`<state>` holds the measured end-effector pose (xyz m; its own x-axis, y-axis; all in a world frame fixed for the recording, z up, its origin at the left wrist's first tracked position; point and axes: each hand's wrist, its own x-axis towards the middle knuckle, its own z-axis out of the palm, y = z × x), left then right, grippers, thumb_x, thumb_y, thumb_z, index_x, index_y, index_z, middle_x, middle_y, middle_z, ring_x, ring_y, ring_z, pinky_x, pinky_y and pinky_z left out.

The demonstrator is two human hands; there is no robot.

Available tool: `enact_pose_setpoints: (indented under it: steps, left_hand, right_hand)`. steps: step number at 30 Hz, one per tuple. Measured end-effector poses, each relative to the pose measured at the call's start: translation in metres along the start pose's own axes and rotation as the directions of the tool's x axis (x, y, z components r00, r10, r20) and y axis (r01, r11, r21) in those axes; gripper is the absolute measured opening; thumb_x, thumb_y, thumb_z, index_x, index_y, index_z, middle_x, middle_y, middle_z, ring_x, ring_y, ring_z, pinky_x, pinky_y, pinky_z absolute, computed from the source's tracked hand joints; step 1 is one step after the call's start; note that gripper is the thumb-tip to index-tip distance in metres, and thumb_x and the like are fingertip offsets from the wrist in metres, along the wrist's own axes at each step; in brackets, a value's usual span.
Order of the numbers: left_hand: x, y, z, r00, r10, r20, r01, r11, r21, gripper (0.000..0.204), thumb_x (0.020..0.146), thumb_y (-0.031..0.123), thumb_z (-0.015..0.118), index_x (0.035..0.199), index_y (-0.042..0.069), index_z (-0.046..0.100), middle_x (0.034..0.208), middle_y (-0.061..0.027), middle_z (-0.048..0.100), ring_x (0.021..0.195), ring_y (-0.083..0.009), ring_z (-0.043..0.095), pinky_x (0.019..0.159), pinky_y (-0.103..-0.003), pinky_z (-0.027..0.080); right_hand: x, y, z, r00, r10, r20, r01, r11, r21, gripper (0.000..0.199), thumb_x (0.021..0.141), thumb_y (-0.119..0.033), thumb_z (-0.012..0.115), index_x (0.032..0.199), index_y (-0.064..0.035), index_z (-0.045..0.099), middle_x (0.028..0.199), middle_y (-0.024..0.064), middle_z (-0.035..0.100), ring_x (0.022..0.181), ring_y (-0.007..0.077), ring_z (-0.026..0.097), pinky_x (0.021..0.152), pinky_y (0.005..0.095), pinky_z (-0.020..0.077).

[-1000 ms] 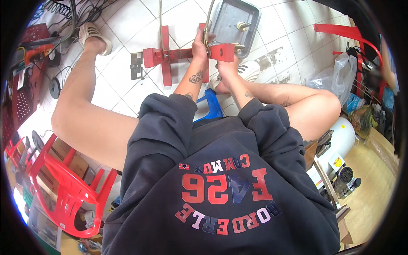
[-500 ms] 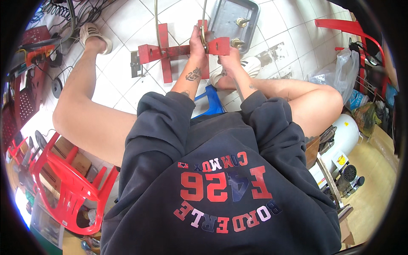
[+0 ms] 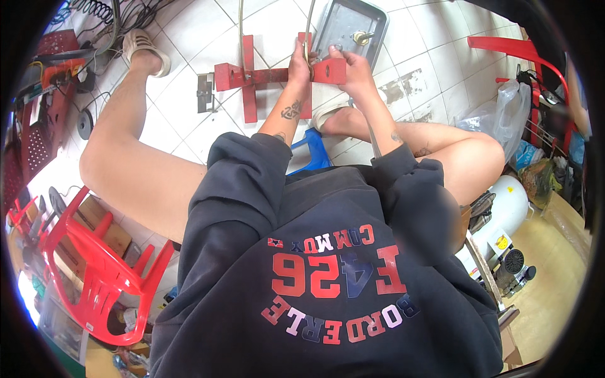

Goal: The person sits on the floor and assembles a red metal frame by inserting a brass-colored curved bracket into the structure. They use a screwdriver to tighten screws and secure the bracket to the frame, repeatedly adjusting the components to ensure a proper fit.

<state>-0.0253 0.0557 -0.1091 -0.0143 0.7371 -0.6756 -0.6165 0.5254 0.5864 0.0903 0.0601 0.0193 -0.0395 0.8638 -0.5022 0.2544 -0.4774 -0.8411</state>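
A red metal stand [image 3: 271, 76] with two uprights and a crossbar is on the floor in front of me. Two thin curved rods run up from it past the top of the view. My left hand [image 3: 300, 65] is closed around its right upright, beside the right rod [image 3: 307, 34]. At the crossbar's right end block [image 3: 329, 71] is my right hand [image 3: 357, 74], fingers bent together over the block's far side. Something small and grey shows by its fingertips, too small to name. Behind it lies a grey tray [image 3: 380, 25] with a brass-coloured metal fitting [image 3: 362, 38] inside.
A blue plastic stool [image 3: 313, 151] stands between my legs. Left of the stand lies a small dark metal block [image 3: 205, 93]. Red plastic chairs [image 3: 104, 277] are at lower left and upper right. A white tank [image 3: 507, 205] with a motor stands at right, cables [image 3: 94, 16] at upper left.
My right hand has moved up and farther over the block's far side, to the tray's near edge. The nearer fitting in the tray no longer shows. My left hand stays on the upright.
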Motion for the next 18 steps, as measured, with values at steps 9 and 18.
enact_pose_setpoints:
  steps: [9, 18]
  left_hand:
    - [0.008, -0.011, -0.004, 1.0, -0.022, -0.012, 0.023, 0.994, 0.108, 0.061, 0.101, 0.058, 0.03, 0.11, 0.006, 0.06, 0.089, -0.0068, 0.067, 0.079, -0.0181, 0.065, 0.073, -0.033, 0.052]
    - [-0.014, 0.011, 0.011, 1.0, 0.024, 0.017, -0.025, 0.997, 0.07, 0.063, 0.101, 0.057, 0.03, 0.122, 0.001, 0.051, 0.103, -0.0125, 0.06, 0.089, -0.0219, 0.063, 0.078, -0.036, 0.053]
  right_hand:
    - [-0.039, 0.02, 0.01, 0.949, 0.282, 0.141, -0.308, 0.926, 0.219, 0.025, 0.1, -0.025, 0.048, 0.108, -0.0041, 0.06, 0.087, 0.0046, 0.059, 0.058, 0.0049, 0.04, 0.049, 0.0217, 0.0333]
    - [-0.05, 0.013, 0.002, 0.963, 0.244, 0.111, -0.268, 0.879, 0.394, 0.02, 0.097, -0.021, 0.054, 0.102, -0.0033, 0.062, 0.072, 0.0007, 0.055, 0.055, 0.0061, 0.044, 0.046, 0.0232, 0.0333]
